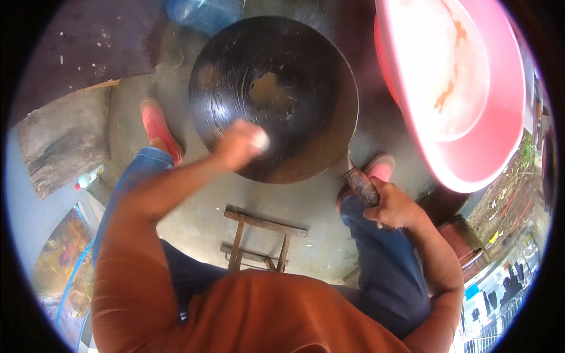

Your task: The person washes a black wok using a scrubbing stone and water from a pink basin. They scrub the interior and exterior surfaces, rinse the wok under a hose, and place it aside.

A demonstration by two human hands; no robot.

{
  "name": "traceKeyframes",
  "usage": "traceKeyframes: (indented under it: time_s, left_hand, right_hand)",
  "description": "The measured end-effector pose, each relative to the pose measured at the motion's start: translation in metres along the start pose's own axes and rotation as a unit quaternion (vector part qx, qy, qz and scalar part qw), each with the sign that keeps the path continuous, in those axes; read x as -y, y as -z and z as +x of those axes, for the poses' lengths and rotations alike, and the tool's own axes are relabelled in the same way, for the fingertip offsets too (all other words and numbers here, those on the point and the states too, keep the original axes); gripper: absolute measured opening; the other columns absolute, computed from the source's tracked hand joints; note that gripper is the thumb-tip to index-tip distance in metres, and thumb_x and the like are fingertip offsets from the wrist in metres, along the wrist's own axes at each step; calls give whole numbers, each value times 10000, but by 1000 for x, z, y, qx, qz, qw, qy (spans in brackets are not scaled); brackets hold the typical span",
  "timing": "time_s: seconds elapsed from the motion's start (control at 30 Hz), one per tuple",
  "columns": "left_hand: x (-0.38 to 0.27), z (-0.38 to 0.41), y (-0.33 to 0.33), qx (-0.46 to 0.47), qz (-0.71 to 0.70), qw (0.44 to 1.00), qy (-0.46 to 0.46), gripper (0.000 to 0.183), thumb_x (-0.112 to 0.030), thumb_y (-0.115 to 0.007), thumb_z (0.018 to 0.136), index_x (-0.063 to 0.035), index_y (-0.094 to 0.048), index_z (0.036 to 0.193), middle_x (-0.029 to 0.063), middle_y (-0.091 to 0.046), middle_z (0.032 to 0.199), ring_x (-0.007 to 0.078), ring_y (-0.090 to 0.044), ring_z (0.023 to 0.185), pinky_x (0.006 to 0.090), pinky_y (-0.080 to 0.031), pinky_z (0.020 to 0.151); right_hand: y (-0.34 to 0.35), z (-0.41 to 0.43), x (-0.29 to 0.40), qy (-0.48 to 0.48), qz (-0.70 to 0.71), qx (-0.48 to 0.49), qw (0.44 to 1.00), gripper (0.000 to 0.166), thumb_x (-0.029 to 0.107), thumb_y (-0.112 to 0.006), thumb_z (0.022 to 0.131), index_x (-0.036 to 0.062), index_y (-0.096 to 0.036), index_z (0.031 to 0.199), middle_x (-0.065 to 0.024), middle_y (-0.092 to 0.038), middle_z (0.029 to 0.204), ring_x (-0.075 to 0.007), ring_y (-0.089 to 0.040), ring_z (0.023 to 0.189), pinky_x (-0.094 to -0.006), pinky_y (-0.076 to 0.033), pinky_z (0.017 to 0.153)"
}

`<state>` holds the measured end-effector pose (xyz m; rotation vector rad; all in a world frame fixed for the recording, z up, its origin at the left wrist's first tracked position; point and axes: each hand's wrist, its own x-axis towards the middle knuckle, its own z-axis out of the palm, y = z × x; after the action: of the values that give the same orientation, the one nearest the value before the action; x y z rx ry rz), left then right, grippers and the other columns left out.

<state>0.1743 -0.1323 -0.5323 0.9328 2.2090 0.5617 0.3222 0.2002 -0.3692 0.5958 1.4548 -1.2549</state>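
A large black wok point(309, 132) with a brownish patch at its bottom lies before me on the floor. My left hand point(242, 143), blurred, is closed around a small whitish thing point(260, 140) over the near-left part of the wok; what that thing is I cannot tell. With my right hand point(393, 204) I grip the wok's rough, dark handle point(363, 186), which joins the rim at the lower right through a metal piece.
A big pink plastic basin point(503, 114) stands at the right, very near the view. Below the wok is a small wooden stool point(265, 223). A bottle point(90, 176) lies at left, a blue translucent container point(205, 13) at the top, a reddish tin point(461, 242) at lower right.
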Motion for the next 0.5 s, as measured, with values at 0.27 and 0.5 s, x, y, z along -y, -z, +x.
traceKeyframes:
  time_s: [0.27,0.5]
  left_hand:
    - [-40,168,51,-201,33,975,-85,234,-104,-693,676,-65,-594,885,104,-561,985,297,-541,955,422,-467,794]
    - [19,66,25,-93,133,987,-1,398,-131,-772,645,-82,-623,1011,101,-578,1037,302,-539,987,401,-471,827]
  right_hand:
    - [-2,-5,11,-25,-21,17,999,520,85,-638,733,-25,-470,1213,-127,-628,654,-191,-627,533,-316,-506,531]
    - [5,1,-10,-14,107,84,991,447,49,-617,756,85,-538,1194,-82,-631,888,-155,-590,600,-289,-506,552]
